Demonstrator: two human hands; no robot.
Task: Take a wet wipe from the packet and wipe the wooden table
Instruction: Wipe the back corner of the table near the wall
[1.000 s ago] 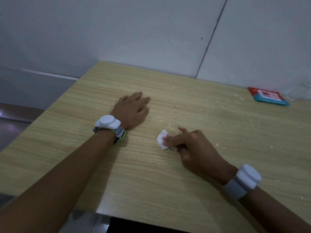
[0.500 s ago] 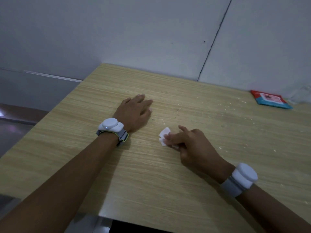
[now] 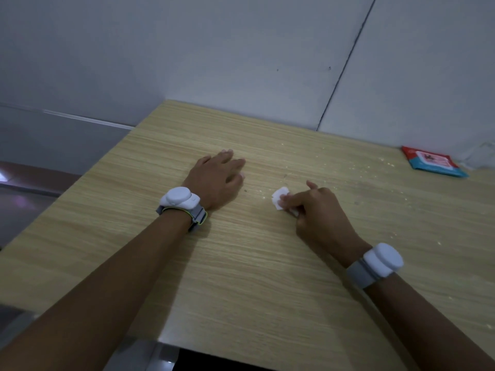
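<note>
A small folded white wet wipe (image 3: pixel 278 197) lies on the light wooden table (image 3: pixel 241 277), pressed down under the fingertips of my right hand (image 3: pixel 318 212) near the table's middle. My left hand (image 3: pixel 217 180) rests flat, palm down, on the wood to the left of the wipe, holding nothing. The red and blue wipe packet (image 3: pixel 434 163) lies flat at the far right, close to the wall. Pale crumbs (image 3: pixel 356 167) are scattered over the right half of the table.
A grey wall runs along the table's far edge, with a dark vertical seam. The table's left and near edges drop off to the floor. Both wrists carry white bands.
My right hand has slid the wipe a little away from me, towards the far edge. My left hand has stayed flat in about the same spot.
</note>
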